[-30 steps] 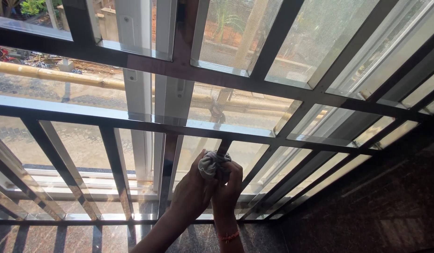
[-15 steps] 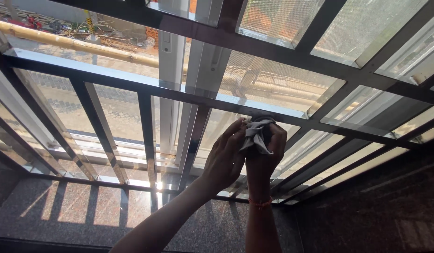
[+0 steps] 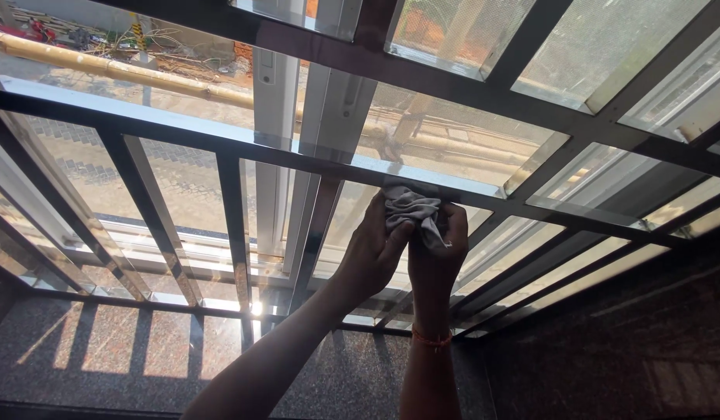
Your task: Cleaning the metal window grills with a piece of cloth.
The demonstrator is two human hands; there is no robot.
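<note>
A crumpled grey cloth (image 3: 412,211) is wrapped around a vertical bar of the dark metal window grille (image 3: 235,225), just under a horizontal rail (image 3: 220,152). My left hand (image 3: 373,253) grips the cloth from the left. My right hand (image 3: 436,257) grips it from the right, an orange thread band on that wrist. The bar itself is hidden behind both hands.
Behind the grille stand sliding glass panes in white frames (image 3: 276,132). A dark speckled stone sill (image 3: 127,350) lies below, and a dark stone wall (image 3: 624,334) rises at the right. Bamboo poles (image 3: 127,74) and paved ground show outside.
Both hands slid the cloth up the bar, from low near the sill to just below the horizontal rail. The view shifted down and to the left.
</note>
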